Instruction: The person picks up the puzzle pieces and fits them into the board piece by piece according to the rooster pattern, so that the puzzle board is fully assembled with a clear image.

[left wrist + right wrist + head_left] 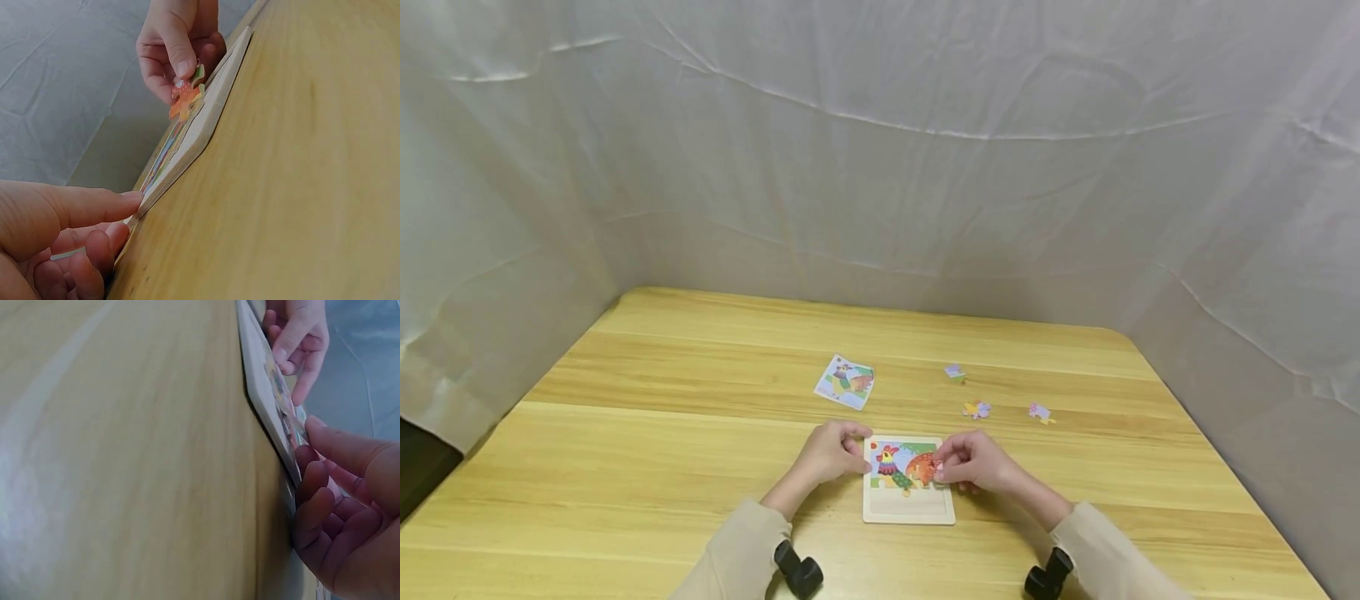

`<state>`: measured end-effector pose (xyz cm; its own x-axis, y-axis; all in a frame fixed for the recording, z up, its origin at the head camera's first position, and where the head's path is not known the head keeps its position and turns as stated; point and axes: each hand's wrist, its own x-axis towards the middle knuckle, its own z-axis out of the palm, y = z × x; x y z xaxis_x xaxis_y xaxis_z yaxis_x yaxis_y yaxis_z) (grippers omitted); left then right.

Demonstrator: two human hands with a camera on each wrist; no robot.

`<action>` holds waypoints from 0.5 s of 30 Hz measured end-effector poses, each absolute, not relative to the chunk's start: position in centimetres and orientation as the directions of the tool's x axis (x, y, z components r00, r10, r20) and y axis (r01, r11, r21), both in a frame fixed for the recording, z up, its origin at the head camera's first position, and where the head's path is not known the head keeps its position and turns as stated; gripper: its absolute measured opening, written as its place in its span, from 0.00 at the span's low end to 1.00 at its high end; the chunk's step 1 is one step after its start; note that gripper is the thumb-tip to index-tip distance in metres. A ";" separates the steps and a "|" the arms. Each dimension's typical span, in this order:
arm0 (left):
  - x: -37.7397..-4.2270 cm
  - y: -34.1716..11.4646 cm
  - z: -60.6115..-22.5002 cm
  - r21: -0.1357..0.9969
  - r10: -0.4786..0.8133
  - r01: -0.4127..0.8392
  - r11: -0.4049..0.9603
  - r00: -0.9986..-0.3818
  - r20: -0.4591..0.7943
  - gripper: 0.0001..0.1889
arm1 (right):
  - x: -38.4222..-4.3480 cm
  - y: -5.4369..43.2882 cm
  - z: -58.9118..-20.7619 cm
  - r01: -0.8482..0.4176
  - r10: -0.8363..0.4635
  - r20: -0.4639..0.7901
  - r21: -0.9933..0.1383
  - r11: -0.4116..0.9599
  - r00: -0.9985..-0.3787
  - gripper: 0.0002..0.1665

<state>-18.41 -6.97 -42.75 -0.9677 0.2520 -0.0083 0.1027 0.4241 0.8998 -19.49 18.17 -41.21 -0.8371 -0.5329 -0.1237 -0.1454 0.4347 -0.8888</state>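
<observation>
A wooden puzzle tray (910,512) lies flat on the table, its upper part filled with pieces picturing a colourful rooster. Its lower strip shows bare wood. My left hand (835,454) holds the tray by its left edge; in the left wrist view the thumb (106,206) lies against the rim. Between thumb and fingers my right hand (977,461) pinches an orange puzzle piece (185,100) with a bit of green, tilted over the tray's right side. In the right wrist view, that hand's fingers hide most of the piece.
Beyond the tray lies a picture card (845,382) with the same rooster. Loose puzzle pieces lie to the back right: a lilac-and-green one (955,372), a yellow-and-lilac one (977,410) and a pink-and-lilac one (1040,412). Pale cloth (880,208) surrounds the wooden table (700,467).
</observation>
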 end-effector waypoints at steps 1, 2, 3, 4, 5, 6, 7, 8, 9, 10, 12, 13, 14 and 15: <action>-18.4 -7.0 -42.8 0.899 0.254 0.106 0.425 -0.967 -0.006 0.23 | -19.5 18.1 -41.2 -0.152 -0.532 -0.120 -0.886 0.438 -0.838 0.12; -18.4 -7.0 -42.8 0.899 0.254 0.107 0.425 -0.967 -0.005 0.23 | -19.4 18.1 -41.3 -0.157 -0.530 -0.118 -0.881 0.446 -0.840 0.12; -18.4 -7.0 -42.8 0.899 0.254 0.107 0.425 -0.967 -0.005 0.23 | -19.4 18.1 -41.3 -0.158 -0.526 -0.121 -0.877 0.454 -0.842 0.12; -18.4 -7.0 -42.8 0.900 0.254 0.105 0.424 -0.967 -0.007 0.23 | -19.4 18.1 -41.3 -0.164 -0.524 -0.120 -0.871 0.464 -0.843 0.12; -18.4 -7.0 -42.8 0.900 0.252 0.102 0.423 -0.968 -0.009 0.23 | -19.4 18.0 -41.4 -0.171 -0.522 -0.118 -0.864 0.473 -0.845 0.12; -18.4 -7.0 -42.7 0.901 0.251 0.099 0.423 -0.968 -0.012 0.23 | -19.3 18.0 -41.4 -0.181 -0.519 -0.113 -0.857 0.482 -0.847 0.12; -18.4 -7.0 -42.7 0.902 0.250 0.096 0.422 -0.968 -0.014 0.23 | -19.3 17.9 -41.4 -0.194 -0.520 -0.106 -0.850 0.489 -0.848 0.12; -18.4 -7.0 -42.7 0.902 0.249 0.094 0.422 -0.968 -0.016 0.23 | -19.2 17.8 -41.4 -0.211 -0.520 -0.095 -0.841 0.498 -0.849 0.12; -18.4 -7.0 -42.7 0.902 0.249 0.092 0.422 -0.968 -0.018 0.23 | -19.2 17.8 -41.4 -0.230 -0.523 -0.080 -0.834 0.502 -0.849 0.12; -18.4 -7.0 -42.6 0.902 0.249 0.091 0.423 -0.968 -0.019 0.23 | -19.2 17.6 -41.3 -0.251 -0.526 -0.063 -0.827 0.504 -0.848 0.12; -18.3 -7.0 -42.6 0.901 0.248 0.090 0.424 -0.969 -0.020 0.23 | -19.1 17.4 -41.3 -0.294 -0.536 -0.026 -0.812 0.503 -0.844 0.12; -18.3 -7.0 -42.6 0.900 0.247 0.091 0.426 -0.969 -0.019 0.22 | -19.1 17.3 -41.2 -0.315 -0.542 -0.009 -0.806 0.501 -0.840 0.12; -18.3 -7.0 -42.6 0.899 0.248 0.093 0.428 -0.969 -0.018 0.22 | -19.0 17.2 -41.2 -0.333 -0.548 0.006 -0.801 0.498 -0.836 0.12; -18.3 -7.0 -42.6 0.899 0.248 0.094 0.429 -0.969 -0.017 0.22 | -19.0 17.1 -41.2 -0.346 -0.553 0.019 -0.797 0.494 -0.833 0.11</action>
